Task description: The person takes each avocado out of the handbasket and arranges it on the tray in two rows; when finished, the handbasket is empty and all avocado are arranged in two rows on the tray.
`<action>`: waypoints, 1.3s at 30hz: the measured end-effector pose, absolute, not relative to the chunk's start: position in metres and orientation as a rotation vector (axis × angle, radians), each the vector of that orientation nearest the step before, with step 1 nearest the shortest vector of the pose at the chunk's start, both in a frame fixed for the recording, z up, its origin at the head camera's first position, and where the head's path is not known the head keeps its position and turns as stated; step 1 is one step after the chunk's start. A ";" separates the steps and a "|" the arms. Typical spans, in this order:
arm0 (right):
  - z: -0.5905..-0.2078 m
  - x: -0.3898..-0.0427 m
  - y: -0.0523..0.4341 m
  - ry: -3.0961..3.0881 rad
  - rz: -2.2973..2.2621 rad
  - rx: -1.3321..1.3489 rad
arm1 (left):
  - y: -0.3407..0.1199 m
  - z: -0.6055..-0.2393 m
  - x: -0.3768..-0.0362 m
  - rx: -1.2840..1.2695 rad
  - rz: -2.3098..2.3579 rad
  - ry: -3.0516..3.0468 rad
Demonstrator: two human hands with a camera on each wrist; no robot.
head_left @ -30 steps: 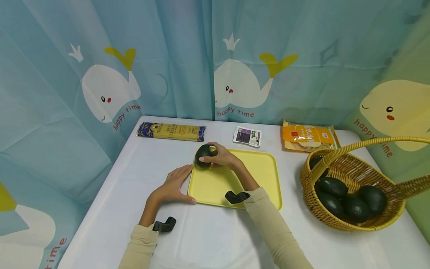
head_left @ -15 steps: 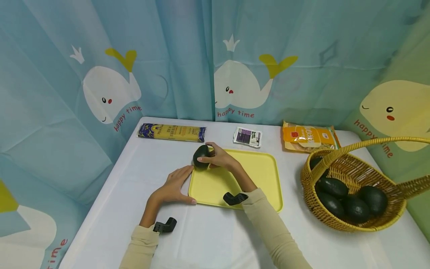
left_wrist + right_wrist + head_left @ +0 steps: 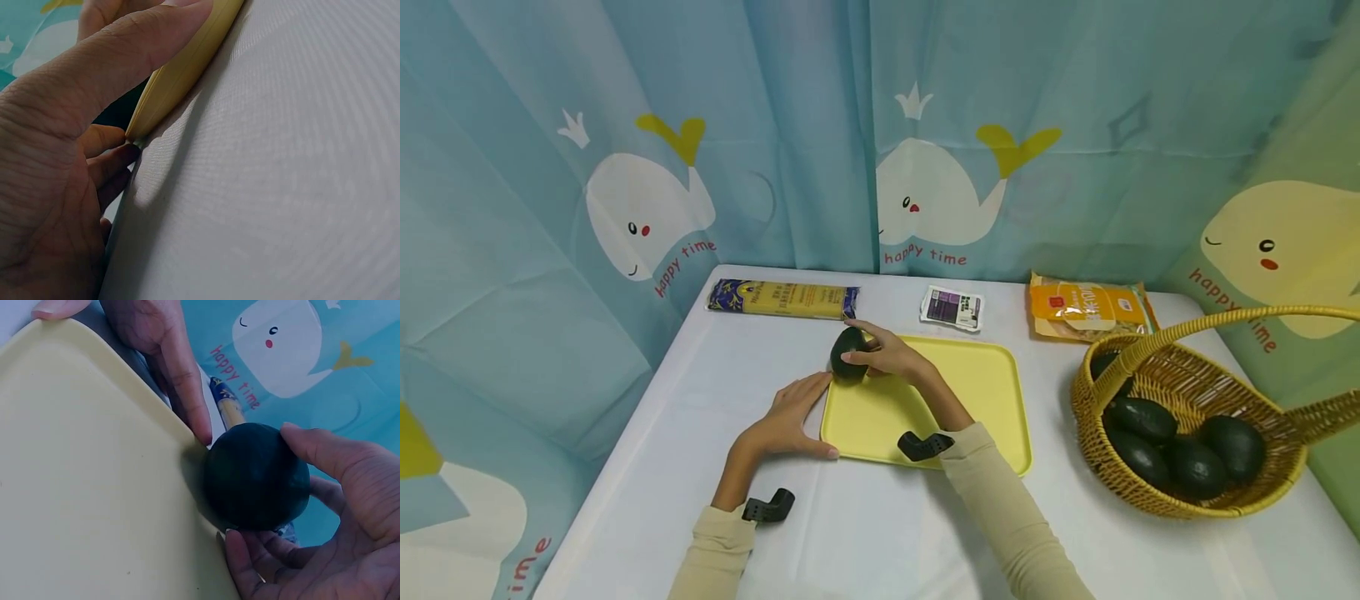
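A person's right hand (image 3: 891, 357) curls its fingers around 1 dark avocado (image 3: 847, 353) at the yellow tray's (image 3: 985, 392) far-left corner. The left hand (image 3: 786, 419), fingers straight, presses the tray's left edge.

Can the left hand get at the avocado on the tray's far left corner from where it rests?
Probably yes. The left hand lies open along the yellow tray edge, its fingertips just short of the avocado; only the right hand gripping it crowds the spot.
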State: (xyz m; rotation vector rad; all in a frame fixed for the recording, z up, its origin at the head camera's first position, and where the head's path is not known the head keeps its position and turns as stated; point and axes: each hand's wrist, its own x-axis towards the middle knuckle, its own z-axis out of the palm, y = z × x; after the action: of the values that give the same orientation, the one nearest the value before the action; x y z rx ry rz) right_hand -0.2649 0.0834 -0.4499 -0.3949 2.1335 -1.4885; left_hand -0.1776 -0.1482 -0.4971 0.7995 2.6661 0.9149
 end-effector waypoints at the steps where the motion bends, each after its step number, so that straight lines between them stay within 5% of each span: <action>1: -0.449 -0.265 0.083 2.127 -1.499 -0.404 | -0.148 -0.497 -0.178 0.799 0.920 2.665; 39: -0.450 -0.263 0.084 2.216 -1.462 -0.470 | -0.148 -0.497 -0.175 0.796 0.926 2.662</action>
State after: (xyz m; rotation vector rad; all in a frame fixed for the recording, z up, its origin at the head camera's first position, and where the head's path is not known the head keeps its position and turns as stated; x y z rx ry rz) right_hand -0.2626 0.0842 -0.4503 -0.4703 2.2162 -1.4622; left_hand -0.1747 -0.1480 -0.4968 0.7958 2.6623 0.9256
